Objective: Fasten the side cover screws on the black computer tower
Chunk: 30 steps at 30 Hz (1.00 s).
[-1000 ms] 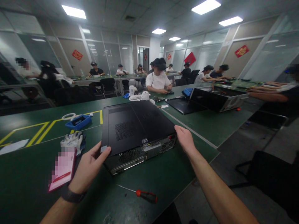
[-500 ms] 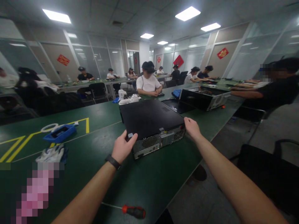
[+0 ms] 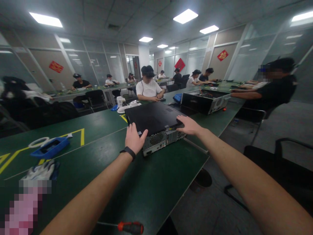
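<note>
A black desktop computer case (image 3: 153, 119) lies flat on the green table (image 3: 151, 182), its rear panel facing me. My left hand (image 3: 134, 138) grips its near left corner, thumb on the top cover. My right hand (image 3: 189, 125) lies flat on the near right part of the cover, fingers stretched out. Both arms are extended far forward.
A red-handled screwdriver (image 3: 128, 227) lies at the near table edge. A blue tray (image 3: 50, 147), white tape ring (image 3: 37, 142) and gloves (image 3: 40, 171) sit at left. Another open computer case (image 3: 204, 101) stands beyond, with several seated people around the tables. A black chair (image 3: 281, 163) is at right.
The computer case has slid away from me across the table with both hands on it. My right hand moved from the corner onto the top cover.
</note>
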{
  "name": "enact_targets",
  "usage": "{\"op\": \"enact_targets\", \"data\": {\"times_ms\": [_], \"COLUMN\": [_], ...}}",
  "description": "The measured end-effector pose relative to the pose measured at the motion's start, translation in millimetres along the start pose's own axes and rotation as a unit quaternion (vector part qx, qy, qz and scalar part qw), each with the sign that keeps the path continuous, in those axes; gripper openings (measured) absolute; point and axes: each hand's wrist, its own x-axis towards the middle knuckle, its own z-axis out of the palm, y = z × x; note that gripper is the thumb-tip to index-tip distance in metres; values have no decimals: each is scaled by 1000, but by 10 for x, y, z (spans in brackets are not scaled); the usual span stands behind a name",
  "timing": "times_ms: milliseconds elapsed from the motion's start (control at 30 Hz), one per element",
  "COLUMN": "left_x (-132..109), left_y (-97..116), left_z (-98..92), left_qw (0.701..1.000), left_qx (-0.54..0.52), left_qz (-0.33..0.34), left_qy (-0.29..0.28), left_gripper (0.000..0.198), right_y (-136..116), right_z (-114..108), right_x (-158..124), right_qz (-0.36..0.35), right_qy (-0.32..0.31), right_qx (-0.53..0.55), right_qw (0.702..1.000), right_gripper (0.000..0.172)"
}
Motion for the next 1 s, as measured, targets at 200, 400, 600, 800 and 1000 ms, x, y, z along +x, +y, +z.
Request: {"op": "enact_targets", "data": {"times_ms": [200,400,600,800,1000], "left_x": [14,-36,-107,-143,-189], "left_y": [169,246,311,291,282], "left_z": [52,7,-18,5,5], "left_qw": [977,956,947,948,953], "left_qx": [133,222,259,259,246], "left_qz": [143,170,172,171,171], "left_qy": [-82,-89,-81,-65,-53], "left_gripper": [58,44,26,27,33], "right_y": [99,67,-3,-123,-181], "right_z": [-14,99,54,91,154], "right_x": [-4,-60,-187,-300,-334], "right_qz": [-36,-46,-45,-36,-30], "right_qy": [5,52,76,110,124], "right_qx": [-27,-37,-53,-73,-85], "right_qw": [999,997,995,991,988], "right_gripper": [78,68,54,52,54]}}
